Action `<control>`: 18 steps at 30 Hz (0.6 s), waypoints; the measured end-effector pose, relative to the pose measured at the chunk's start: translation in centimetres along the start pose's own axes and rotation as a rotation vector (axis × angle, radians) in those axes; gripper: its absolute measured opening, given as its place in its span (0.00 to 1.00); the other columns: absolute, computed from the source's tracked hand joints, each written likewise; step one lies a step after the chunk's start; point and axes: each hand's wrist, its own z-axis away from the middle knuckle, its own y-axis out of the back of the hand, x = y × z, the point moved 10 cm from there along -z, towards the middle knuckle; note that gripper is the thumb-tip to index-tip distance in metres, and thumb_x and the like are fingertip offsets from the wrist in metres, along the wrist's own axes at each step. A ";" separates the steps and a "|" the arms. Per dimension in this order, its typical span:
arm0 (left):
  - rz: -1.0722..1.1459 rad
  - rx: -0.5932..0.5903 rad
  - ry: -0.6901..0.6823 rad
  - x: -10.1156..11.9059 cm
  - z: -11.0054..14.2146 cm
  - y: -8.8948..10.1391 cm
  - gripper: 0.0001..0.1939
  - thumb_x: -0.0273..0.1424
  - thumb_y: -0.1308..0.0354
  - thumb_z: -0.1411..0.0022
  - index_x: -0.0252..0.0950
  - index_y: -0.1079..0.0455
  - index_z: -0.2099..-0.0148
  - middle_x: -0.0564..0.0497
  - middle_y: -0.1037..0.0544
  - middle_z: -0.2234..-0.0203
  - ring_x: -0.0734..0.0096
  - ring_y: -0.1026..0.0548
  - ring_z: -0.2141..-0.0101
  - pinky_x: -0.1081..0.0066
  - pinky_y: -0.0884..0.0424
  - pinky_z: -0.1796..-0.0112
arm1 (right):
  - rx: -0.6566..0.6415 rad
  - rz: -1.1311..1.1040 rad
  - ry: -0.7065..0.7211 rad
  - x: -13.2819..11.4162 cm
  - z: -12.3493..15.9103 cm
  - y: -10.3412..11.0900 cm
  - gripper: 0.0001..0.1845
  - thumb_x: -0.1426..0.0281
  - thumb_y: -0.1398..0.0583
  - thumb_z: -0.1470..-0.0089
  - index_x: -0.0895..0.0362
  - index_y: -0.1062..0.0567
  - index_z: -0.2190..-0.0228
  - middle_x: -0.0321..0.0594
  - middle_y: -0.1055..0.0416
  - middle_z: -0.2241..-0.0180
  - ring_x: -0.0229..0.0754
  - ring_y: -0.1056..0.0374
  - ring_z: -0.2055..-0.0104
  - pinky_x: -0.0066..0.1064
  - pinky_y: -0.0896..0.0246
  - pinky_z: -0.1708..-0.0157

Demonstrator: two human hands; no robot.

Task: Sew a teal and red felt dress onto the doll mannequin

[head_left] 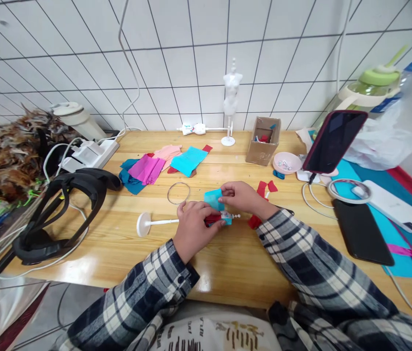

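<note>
My left hand (196, 224) is closed over a small white dress form (164, 222) lying on its side, its round base to the left and its neck to the right. Red fabric (212, 219) and a bit of blue cover the torso, partly hidden under my fingers. Between the fingertips of my right hand (244, 197) is the edge of a light blue fabric piece (212, 199), held just above the torso. Red fabric scraps (262, 189) lie beside my right wrist. A thin metal ring (178, 193) rests behind my left hand.
Fabric pieces (189, 161) are spread behind my hands. Farther back stand another dress form (231, 95), a cardboard box (259, 153) and a pink bowl (287, 163). A propped phone (333, 141) and a dark phone (363, 231) are at right; a black headset (82, 195) is at left.
</note>
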 end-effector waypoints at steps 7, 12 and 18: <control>0.025 0.047 0.131 -1.3 -0.3 -0.2 0.20 0.44 0.33 0.51 0.40 0.37 0.63 0.55 0.25 0.69 0.62 0.28 0.62 0.50 0.45 0.48 | 0.231 0.198 0.047 -0.8 4.5 1.7 0.06 0.70 0.37 0.49 0.52 0.20 0.67 0.35 0.24 0.72 0.38 0.32 0.73 0.30 0.40 0.72; 0.072 0.081 0.161 -1.6 -0.6 -0.1 0.32 0.42 0.32 0.52 0.41 0.41 0.48 0.56 0.25 0.69 0.61 0.26 0.61 0.51 0.47 0.46 | 0.264 0.204 0.123 -1.6 5.8 1.5 0.09 0.74 0.39 0.48 0.51 0.20 0.66 0.36 0.23 0.67 0.40 0.31 0.69 0.31 0.38 0.71; 0.064 -0.012 0.171 -1.6 -1.1 -0.4 0.26 0.42 0.33 0.51 0.45 0.34 0.50 0.55 0.23 0.67 0.58 0.26 0.59 0.49 0.47 0.47 | 0.278 0.233 0.239 -2.4 7.2 1.3 0.09 0.73 0.40 0.45 0.51 0.21 0.64 0.37 0.23 0.66 0.40 0.30 0.68 0.31 0.37 0.71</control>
